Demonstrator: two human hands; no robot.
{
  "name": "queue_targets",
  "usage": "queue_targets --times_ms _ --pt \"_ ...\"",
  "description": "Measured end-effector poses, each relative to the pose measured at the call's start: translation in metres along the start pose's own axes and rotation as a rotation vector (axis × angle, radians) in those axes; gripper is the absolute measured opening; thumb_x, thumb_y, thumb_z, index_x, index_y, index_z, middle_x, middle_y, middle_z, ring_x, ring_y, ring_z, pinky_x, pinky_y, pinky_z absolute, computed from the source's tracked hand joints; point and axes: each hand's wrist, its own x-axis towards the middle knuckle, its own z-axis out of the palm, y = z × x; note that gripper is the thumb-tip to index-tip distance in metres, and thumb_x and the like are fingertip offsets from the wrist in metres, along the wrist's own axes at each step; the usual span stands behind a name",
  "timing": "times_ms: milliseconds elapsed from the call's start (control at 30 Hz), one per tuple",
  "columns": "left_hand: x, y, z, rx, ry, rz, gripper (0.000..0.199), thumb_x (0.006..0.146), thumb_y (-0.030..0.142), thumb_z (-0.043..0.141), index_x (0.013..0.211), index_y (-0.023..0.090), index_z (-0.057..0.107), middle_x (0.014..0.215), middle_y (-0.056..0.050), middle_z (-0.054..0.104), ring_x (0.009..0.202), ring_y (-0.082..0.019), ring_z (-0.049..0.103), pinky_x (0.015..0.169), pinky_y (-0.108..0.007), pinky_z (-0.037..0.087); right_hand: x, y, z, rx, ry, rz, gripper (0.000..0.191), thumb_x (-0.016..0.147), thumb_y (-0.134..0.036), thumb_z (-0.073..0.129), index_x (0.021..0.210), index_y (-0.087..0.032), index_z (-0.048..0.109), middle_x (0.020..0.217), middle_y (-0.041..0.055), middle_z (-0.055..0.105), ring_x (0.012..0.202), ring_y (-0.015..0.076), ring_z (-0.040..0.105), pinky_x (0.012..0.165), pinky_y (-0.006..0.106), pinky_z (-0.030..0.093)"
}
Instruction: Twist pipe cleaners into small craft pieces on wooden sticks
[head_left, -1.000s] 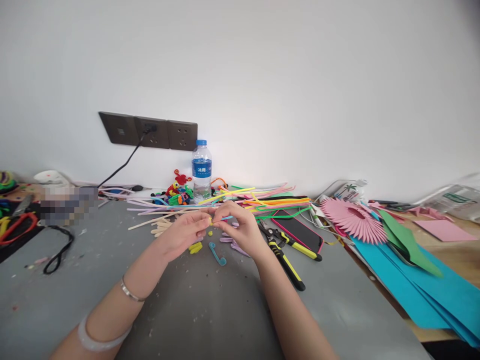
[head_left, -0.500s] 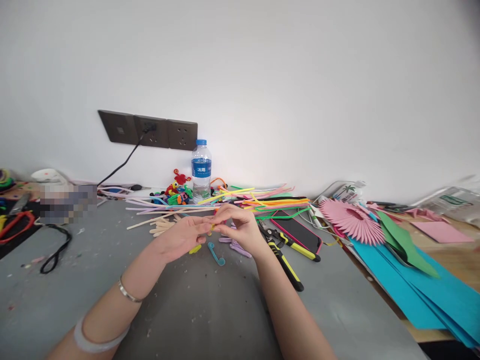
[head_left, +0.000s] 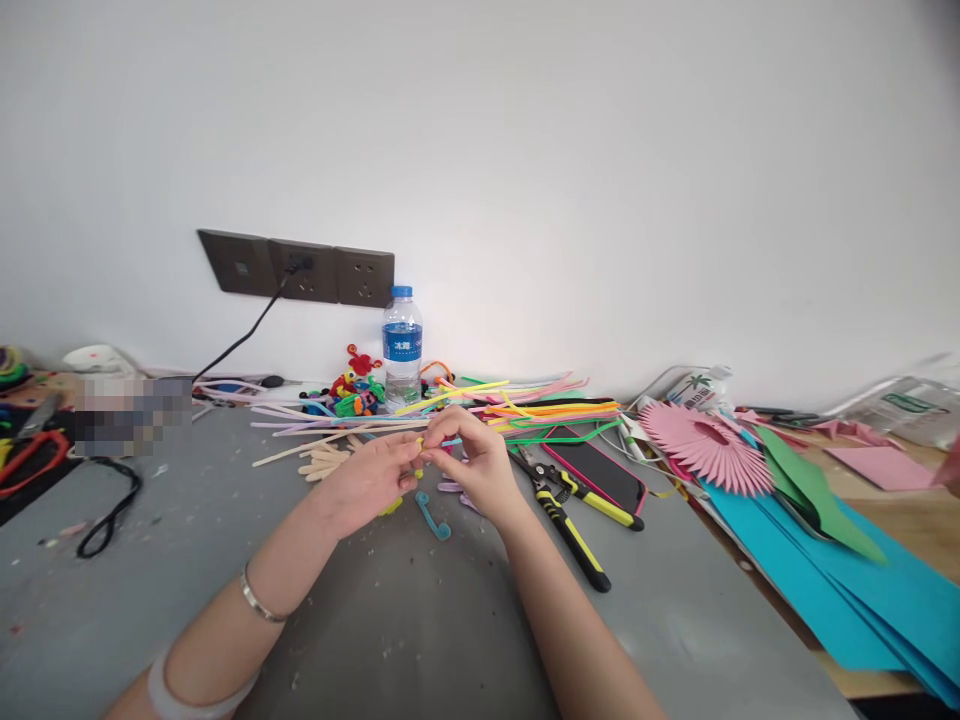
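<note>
My left hand [head_left: 375, 478] and my right hand [head_left: 477, 462] meet above the grey table. Both pinch a small yellow pipe cleaner piece [head_left: 421, 443] between thumb and fingertips; most of it is hidden by the fingers. Below them lies a blue pipe cleaner [head_left: 430, 515] with curled ends. A yellow pipe cleaner piece [head_left: 391, 507] shows under my left hand. Purple pieces [head_left: 451, 487] are partly covered by my right hand. Beige pipe cleaner pieces [head_left: 324, 459] lie in a bundle to the left.
Long coloured pipe cleaners [head_left: 555, 408] spread along the wall by a water bottle [head_left: 403, 345]. Right of my hands are yellow-black pliers [head_left: 571, 540] and a phone [head_left: 600, 475]. Blue sheets [head_left: 832, 590] and a pink folded paper fan [head_left: 701, 450] lie farther right; scissors [head_left: 34, 460] lie left.
Both hands stay close together and shift only slightly, fingers turning around the yellow piece. The camera view has tilted a little, so the background sits slightly lower.
</note>
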Motion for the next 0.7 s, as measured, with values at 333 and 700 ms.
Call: queue_targets --times_ms 333,700 --pt "-0.005 0.007 -0.007 0.353 -0.086 -0.025 0.03 0.075 0.042 0.078 0.064 0.017 0.066 0.079 -0.004 0.053 0.07 -0.015 0.037 0.061 -0.027 0.032 0.002 -0.009 -0.02 0.005 -0.267 0.18 0.024 0.082 -0.04 0.076 0.075 -0.018 0.069 0.078 0.0038 0.064 0.079 0.0179 0.058 0.077 0.032 0.046" --pt "-0.01 0.013 -0.003 0.548 -0.075 0.043 0.024 0.073 0.044 0.08 0.069 0.021 0.075 0.124 -0.012 0.059 0.126 -0.03 0.045 0.097 -0.038 0.04 0.001 -0.009 -0.024 0.028 -0.335 0.29 0.026 0.079 -0.042 0.078 0.074 -0.018 0.069 0.077 0.002 0.065 0.075 0.0158 0.058 0.075 0.029 0.047"
